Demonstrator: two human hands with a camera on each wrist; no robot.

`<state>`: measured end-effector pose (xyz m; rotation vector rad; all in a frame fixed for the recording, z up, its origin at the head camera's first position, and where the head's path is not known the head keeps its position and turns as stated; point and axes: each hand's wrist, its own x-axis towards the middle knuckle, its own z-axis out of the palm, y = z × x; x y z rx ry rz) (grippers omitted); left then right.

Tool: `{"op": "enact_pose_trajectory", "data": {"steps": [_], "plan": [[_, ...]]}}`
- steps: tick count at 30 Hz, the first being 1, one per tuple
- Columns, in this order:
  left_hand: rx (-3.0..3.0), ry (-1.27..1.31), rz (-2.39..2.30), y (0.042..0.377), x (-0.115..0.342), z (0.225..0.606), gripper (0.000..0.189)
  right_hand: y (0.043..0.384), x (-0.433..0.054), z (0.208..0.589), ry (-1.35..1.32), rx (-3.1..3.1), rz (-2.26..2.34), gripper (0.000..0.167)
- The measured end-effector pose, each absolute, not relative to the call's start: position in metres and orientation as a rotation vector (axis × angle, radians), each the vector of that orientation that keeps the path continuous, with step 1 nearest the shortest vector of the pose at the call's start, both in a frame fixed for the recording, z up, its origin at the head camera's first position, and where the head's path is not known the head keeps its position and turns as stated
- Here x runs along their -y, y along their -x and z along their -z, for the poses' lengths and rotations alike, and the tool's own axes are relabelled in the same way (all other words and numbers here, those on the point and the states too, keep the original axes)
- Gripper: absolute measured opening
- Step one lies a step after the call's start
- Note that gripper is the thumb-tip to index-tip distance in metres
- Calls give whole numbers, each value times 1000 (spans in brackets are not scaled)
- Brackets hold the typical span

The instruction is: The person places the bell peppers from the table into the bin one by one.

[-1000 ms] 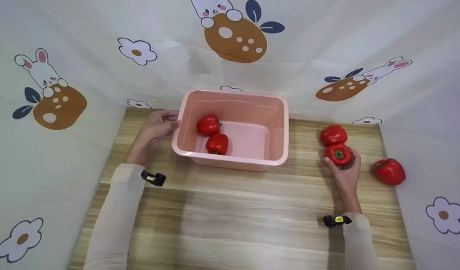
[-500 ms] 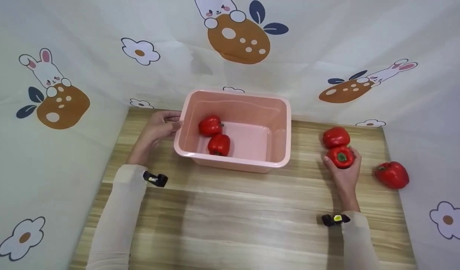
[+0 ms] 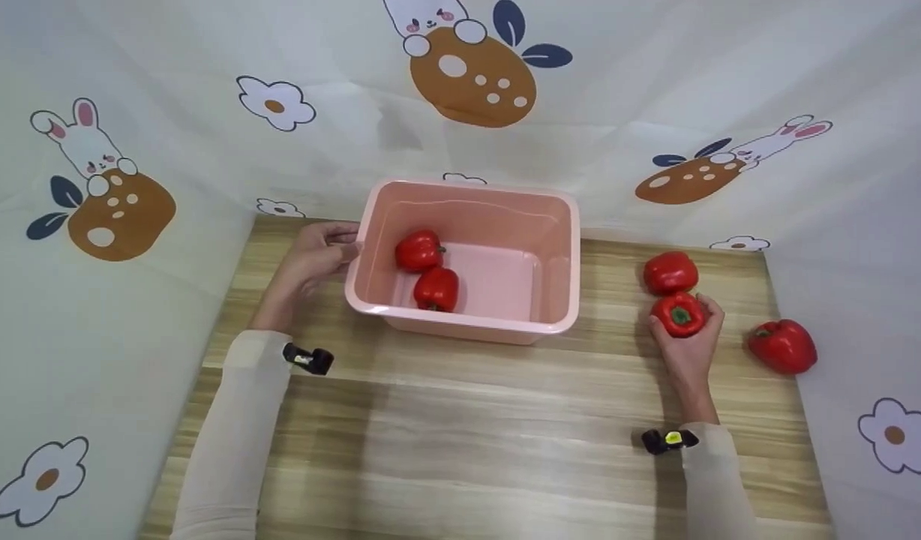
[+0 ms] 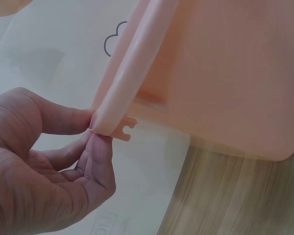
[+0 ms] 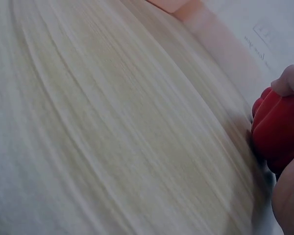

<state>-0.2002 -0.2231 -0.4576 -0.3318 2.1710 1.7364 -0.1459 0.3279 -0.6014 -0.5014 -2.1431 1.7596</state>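
In the head view, my left hand is at the left side of a pink plastic bin. The left wrist view shows its thumb and fingers pinching the bin's rim. Far to the right, my right hand grips a red bell pepper whose green stem faces up toward the camera. Just behind it lies another red bell pepper. Inside the bin, two red bell peppers, one behind the other, lie toward the left. The right wrist view catches only part of the held pepper.
One more red bell pepper lies right of my right hand, at the table's right edge. The wood-grain table is enclosed by pale printed cloth at the back and both sides.
The pepper in my right hand has shifted very slightly toward me, away from the one behind it. My left hand stays on the bin, and the bin keeps its place.
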Motion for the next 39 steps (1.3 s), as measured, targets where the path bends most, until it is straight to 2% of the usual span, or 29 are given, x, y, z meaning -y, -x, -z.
{"op": "enact_pose_trajectory", "data": {"steps": [14,39], "plan": [[-2170,348,-1714,199,224,456,52,155,-337,600,488,2213,-1752,81],[-2150,357,-1755,201,224,461,52,159,-316,530,384,2242,-1886,79]]}}
